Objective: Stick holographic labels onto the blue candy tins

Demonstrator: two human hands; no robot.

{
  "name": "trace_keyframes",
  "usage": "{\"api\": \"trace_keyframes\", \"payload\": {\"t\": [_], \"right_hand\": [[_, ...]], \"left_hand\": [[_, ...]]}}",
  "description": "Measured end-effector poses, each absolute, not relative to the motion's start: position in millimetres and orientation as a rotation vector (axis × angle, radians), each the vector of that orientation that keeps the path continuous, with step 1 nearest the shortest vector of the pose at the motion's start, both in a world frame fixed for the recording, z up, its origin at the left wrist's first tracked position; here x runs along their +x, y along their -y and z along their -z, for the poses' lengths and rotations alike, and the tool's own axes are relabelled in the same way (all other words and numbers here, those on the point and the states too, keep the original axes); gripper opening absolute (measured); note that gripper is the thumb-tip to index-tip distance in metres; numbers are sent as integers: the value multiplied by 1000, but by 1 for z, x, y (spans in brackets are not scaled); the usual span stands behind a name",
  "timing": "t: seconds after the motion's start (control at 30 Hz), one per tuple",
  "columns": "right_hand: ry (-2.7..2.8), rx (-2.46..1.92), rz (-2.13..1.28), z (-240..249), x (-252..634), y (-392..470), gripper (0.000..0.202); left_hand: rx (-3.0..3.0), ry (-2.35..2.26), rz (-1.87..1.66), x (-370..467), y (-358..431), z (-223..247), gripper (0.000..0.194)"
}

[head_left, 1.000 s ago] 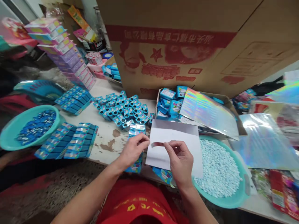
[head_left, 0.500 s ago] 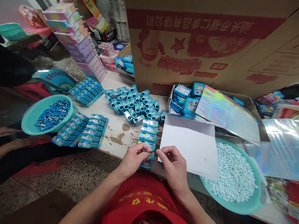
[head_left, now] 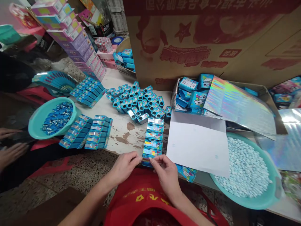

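A row of small blue candy boxes (head_left: 154, 136) runs along the table edge in front of me, several with a shiny rainbow strip across the top. Over the nearest box lies a thin shiny sticker strip (head_left: 146, 159). My left hand (head_left: 125, 166) pinches at its left end, thumb and forefinger together. At the right end, my right hand (head_left: 166, 172) is closed in a pinch, its fingertips touching the strip and box. Behind the row stands a loose cluster of blue boxes (head_left: 135, 102) with round dark holes in their tops.
White paper (head_left: 197, 141) and a turquoise basin of pale blue candies (head_left: 244, 169) are at right. Behind them, a carton of blue packs bears a holographic sheet (head_left: 237, 103). Another basin (head_left: 35, 122) holds blue wrapped sweets at left, near another person's hands (head_left: 11, 153).
Both hands have come down and slightly toward me, bringing the strip from above the row onto the nearest box. The view has shifted, and blue packs now show below the white paper.
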State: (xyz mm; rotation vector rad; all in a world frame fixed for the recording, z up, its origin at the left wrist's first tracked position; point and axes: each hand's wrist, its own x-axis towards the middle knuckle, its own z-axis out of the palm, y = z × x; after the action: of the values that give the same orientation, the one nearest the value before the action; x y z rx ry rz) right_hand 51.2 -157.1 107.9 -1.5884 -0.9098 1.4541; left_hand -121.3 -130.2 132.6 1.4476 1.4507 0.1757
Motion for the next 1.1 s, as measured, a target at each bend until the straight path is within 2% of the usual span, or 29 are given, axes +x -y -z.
{"api": "trace_keyframes", "payload": {"t": [0.13,0.33,0.43,0.5,0.67,0.83,0.97,1.0,1.1], "right_hand": [[949,-1626,-1411,-106,52,174,23],[1469,-1360,-955,-120,58,183,8],[1556,-1265,-851,-125,61,183,7],[1526,-1317,-870,-126,63,183,7],[1208,-1502,-1004,-133,65,180,9],[911,-1522,-1236,-153,68,168,16],[819,-1508,-1355,-161,68,163,21],[807,-1504,-1374,-161,68,164,21],[784,-1516,-1404,-157,65,165,24]], "left_hand": [[1324,-1367,-180,-126,139,-125,29],[1295,-1347,-243,-130,140,-138,24],[1203,-1343,-235,-132,139,-141,24],[1133,-1319,-203,-134,137,-142,29],[940,-1322,-291,-145,129,-145,60],[1068,-1369,-522,-147,121,-152,50],[1104,-1232,-506,-127,119,-156,59],[1078,-1198,-490,-121,119,-156,55],[989,-1174,-474,-108,120,-151,23]]}}
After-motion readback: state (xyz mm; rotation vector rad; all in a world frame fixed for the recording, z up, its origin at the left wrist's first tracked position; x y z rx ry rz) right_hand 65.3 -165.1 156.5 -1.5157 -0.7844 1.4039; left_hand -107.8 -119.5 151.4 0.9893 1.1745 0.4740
